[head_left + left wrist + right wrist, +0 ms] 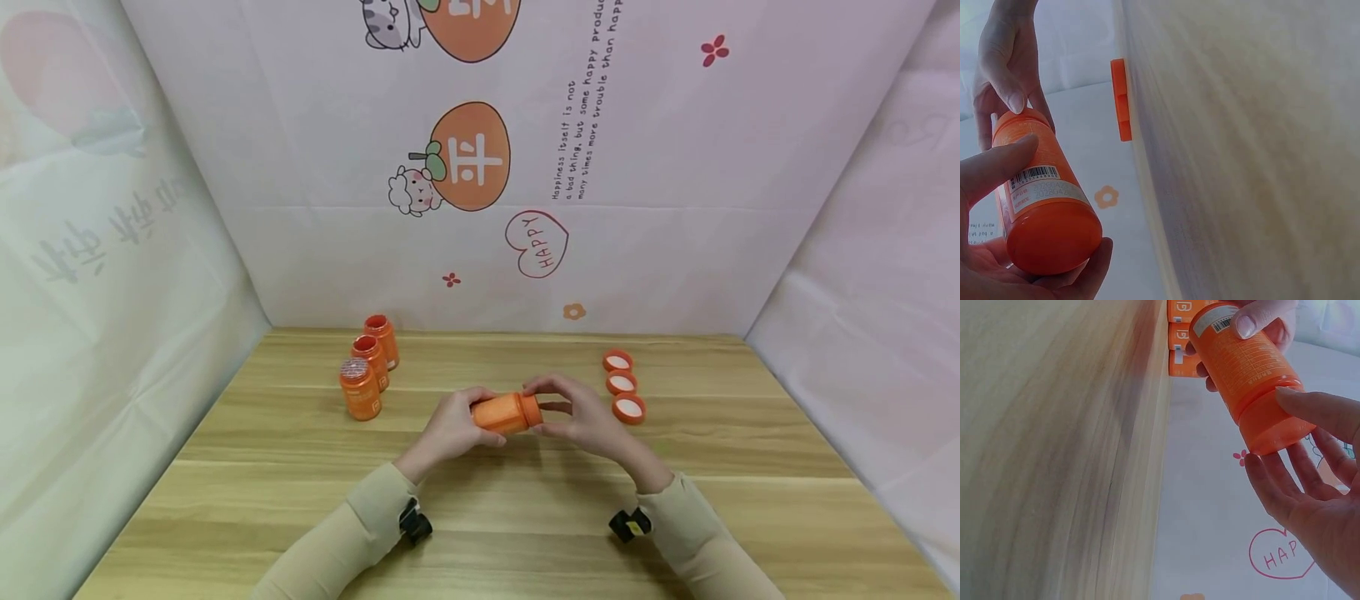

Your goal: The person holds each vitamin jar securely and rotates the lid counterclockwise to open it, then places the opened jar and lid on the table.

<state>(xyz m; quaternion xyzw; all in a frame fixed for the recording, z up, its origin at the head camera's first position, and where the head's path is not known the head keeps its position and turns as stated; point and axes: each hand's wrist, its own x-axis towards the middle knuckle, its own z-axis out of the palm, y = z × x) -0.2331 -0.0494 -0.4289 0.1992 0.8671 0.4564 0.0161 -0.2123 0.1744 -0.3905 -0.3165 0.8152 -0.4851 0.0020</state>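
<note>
Above the table, the left hand (454, 427) grips an orange plastic bottle (497, 414) round its body, tilted with its capped end toward the right. The left wrist view shows the bottle's base and a label with a barcode (1036, 175). Thumb and fingertips of the right hand (588, 419) pinch the orange screw cap (1275, 422), which sits on the bottle's neck. The palm of that hand stays apart from the cap.
At the left stand three orange bottles without caps in a row; the nearest bottle (362, 392) has a silvery striped top, and red openings show on the others. Three orange caps (628, 409) with white insides lie in a row at the right. A printed sheet (645, 250) rises behind the table.
</note>
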